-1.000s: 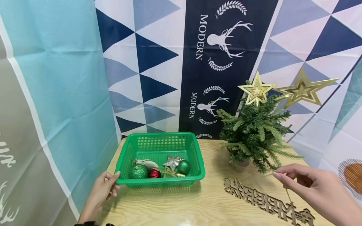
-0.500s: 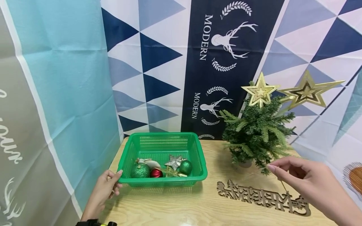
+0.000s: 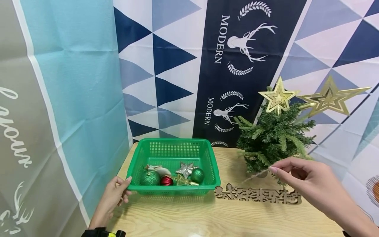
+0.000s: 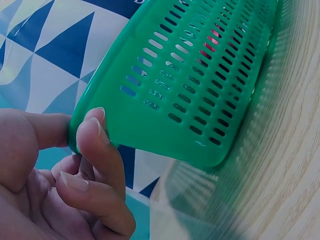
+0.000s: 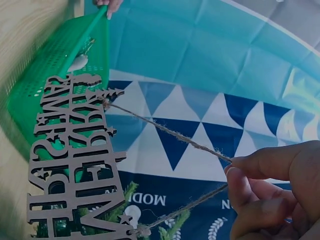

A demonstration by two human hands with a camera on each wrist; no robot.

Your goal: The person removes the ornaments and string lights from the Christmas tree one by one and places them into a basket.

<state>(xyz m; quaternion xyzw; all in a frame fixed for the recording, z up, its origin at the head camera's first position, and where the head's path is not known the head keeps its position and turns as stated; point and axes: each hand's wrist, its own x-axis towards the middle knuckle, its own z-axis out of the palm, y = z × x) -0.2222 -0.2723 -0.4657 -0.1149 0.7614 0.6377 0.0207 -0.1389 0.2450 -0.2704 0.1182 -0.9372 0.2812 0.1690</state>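
My left hand [image 3: 113, 195] grips the near left corner of a green plastic basket [image 3: 174, 189]; in the left wrist view, thumb and fingers pinch the basket's rim [image 4: 85, 100]. My right hand [image 3: 309, 184] pinches a twine loop [image 5: 185, 138] between thumb and index finger. From the twine hangs a brown wooden cut-out sign [image 3: 254, 195] with "Merry Christmas" lettering, tilted and close over the table in front of the tree. Inside the basket are a large green glitter ball [image 3: 149, 178], a red ball [image 3: 166, 180], a smaller green ball [image 3: 197, 175] and a silver star [image 3: 185, 170].
A small artificial Christmas tree [image 3: 272, 141] stands at the back right, bearing a gold star [image 3: 279, 96] on top. Another gold star [image 3: 329, 98] sticks out to its right. Patterned cloth [image 3: 174, 59] hangs behind the wooden table [image 3: 192, 214].
My right hand has moved left, carrying the wooden sign by its twine toward the basket's right side. The left hand keeps its grip on the basket. The head view has shifted slightly.
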